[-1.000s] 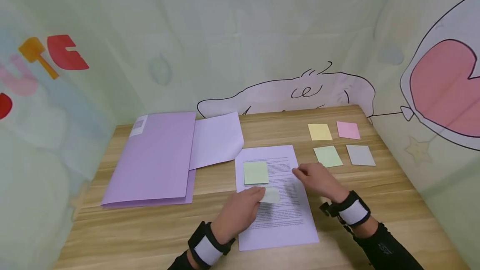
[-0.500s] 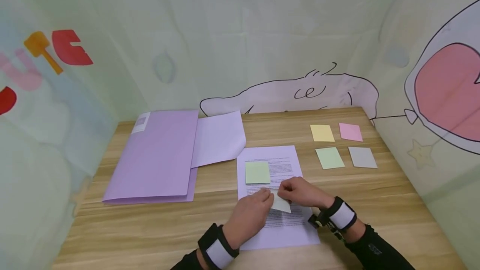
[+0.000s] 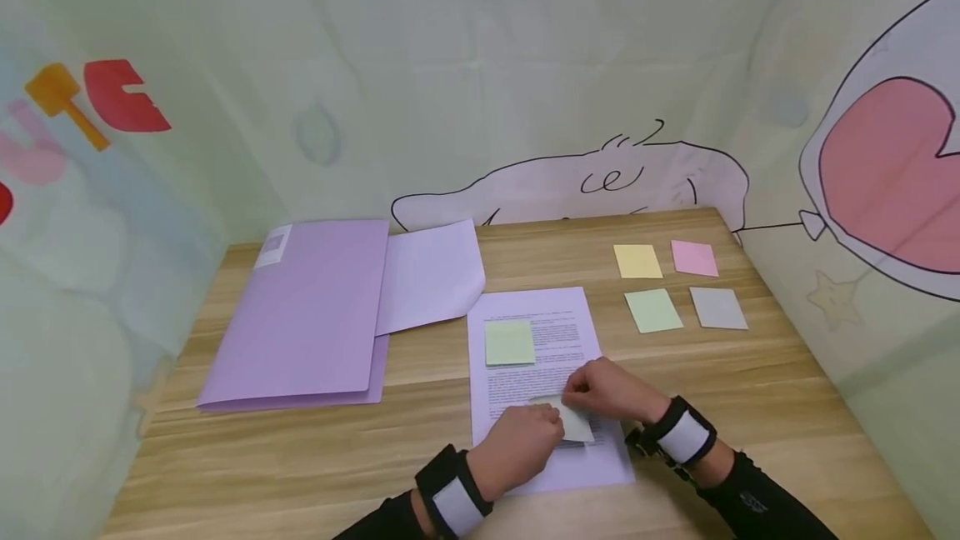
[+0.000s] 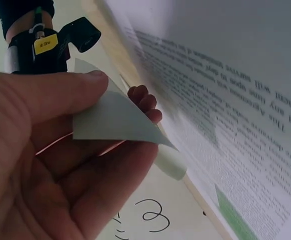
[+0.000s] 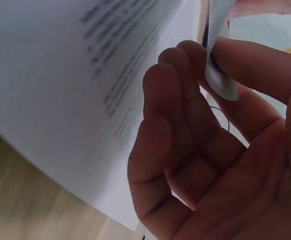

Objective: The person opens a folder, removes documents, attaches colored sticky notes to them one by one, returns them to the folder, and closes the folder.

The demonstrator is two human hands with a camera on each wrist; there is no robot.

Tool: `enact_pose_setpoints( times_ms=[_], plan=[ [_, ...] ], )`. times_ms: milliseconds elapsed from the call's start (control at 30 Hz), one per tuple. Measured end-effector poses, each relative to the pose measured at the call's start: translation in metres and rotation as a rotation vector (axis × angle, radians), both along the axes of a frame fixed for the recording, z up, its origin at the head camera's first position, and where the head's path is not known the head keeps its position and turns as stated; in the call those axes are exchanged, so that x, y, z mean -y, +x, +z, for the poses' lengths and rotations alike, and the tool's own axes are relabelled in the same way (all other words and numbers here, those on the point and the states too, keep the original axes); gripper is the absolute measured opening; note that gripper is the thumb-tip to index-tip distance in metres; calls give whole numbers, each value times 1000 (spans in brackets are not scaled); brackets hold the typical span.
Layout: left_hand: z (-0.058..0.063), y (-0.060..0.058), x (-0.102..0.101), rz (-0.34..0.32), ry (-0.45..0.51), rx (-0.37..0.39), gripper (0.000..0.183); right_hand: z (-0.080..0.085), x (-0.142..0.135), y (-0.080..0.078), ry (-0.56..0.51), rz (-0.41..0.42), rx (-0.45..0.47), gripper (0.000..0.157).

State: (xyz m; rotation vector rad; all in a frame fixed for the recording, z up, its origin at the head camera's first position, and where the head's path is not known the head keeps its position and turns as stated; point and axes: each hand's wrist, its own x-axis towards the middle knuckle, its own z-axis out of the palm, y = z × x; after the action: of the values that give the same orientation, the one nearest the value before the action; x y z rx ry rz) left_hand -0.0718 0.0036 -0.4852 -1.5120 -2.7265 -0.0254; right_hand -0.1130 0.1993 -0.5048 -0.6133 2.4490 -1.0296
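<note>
My left hand [image 3: 522,447] pinches one side of a pale grey sticky note [image 3: 576,426] over the lower half of a printed sheet [image 3: 600,473]. At the note's upper edge my right hand [image 3: 609,390] grips it between thumb and forefinger. In the left wrist view the note [image 4: 113,117] is bent, its far edge curling away below the left fingers. The right wrist view shows the note's curled end [image 5: 220,82] at the right thumb, the other fingers curved beside the page. A green sticky note [image 3: 510,342] lies on the sheet's upper left text.
Right of the sheet lie a yellow note [image 3: 638,262], a pink note [image 3: 694,258], a second green note [image 3: 653,311] and a grey note [image 3: 718,308]. At left rests a purple folder [image 3: 307,315], with a blank sheet [image 3: 435,277] sticking out, on the wooden table [image 3: 300,465].
My right hand has come in from the sheet's right edge and taken hold of the pale note. Both hands have then moved slightly down the page with it.
</note>
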Motion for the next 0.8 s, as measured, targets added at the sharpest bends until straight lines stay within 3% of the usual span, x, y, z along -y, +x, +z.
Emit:
enact_pose_setpoints(
  times_ms=[200,400,800],
  plan=[
    [-4,4,-7,-24,-50,-32,9,-2,2,4,33,22,-93,14],
    [-9,7,-10,-7,-79,-86,10,-5,4,6,84,33,-160,16],
    [-11,8,-12,-25,-96,-59,13,-10,5,5,131,53,-267,12]
  ],
)
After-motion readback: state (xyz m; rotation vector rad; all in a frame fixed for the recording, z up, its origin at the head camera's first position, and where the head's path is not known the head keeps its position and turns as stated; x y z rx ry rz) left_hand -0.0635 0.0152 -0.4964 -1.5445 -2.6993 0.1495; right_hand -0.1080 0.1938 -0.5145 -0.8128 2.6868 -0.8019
